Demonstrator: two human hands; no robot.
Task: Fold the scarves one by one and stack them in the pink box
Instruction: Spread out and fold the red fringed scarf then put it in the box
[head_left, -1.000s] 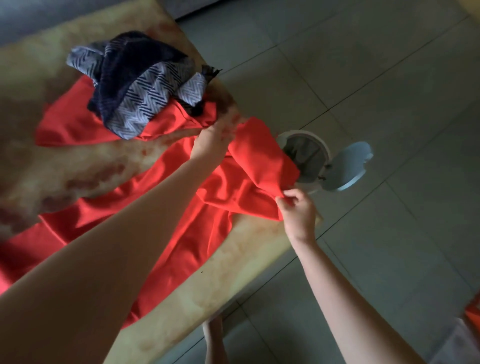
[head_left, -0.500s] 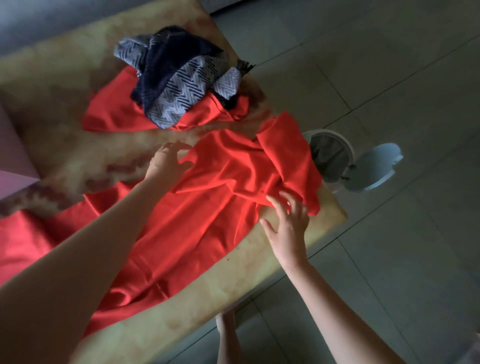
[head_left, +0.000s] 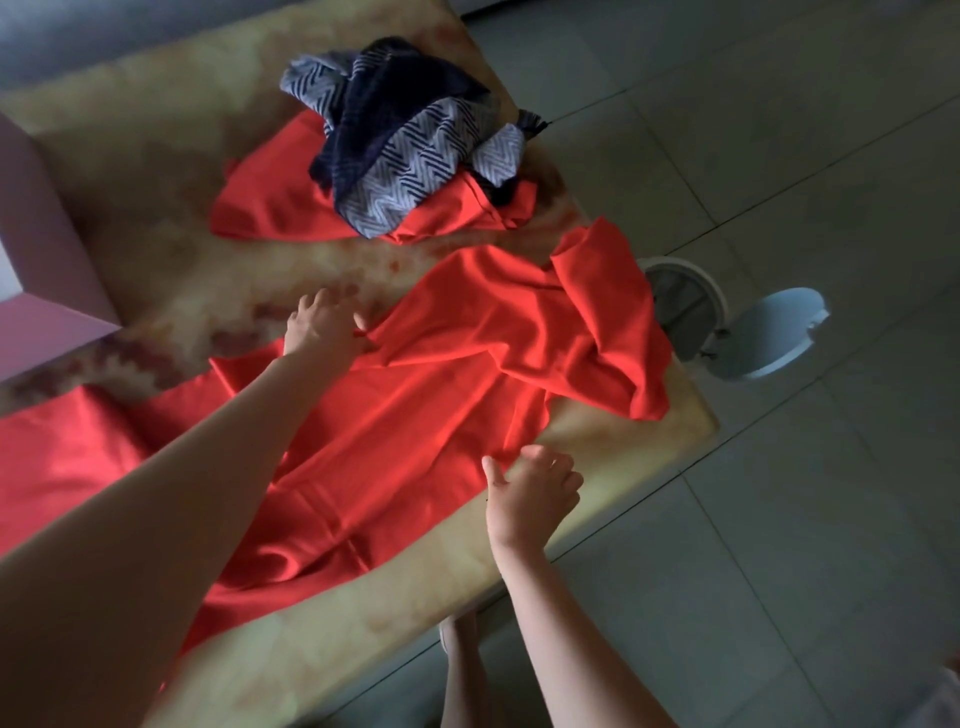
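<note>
Looks like spreading the red scarf (head_left: 441, 395) flat across the bench (head_left: 156, 156) for a clean fold later — left hand (head_left: 322, 327) splayed at its far edge, right hand (head_left: 535, 486) loose-fingered at the near one, neither gripping — pink box (head_left: 52, 234) waiting just off to the left.

Spread scarf (head_left: 441, 405) across table (head_left: 156, 171) front; scarf heap (head_left: 395, 156) behind; box (head_left: 47, 270) left; bin (head_left: 685, 306) on floor (head_left: 779, 130), right.
</note>
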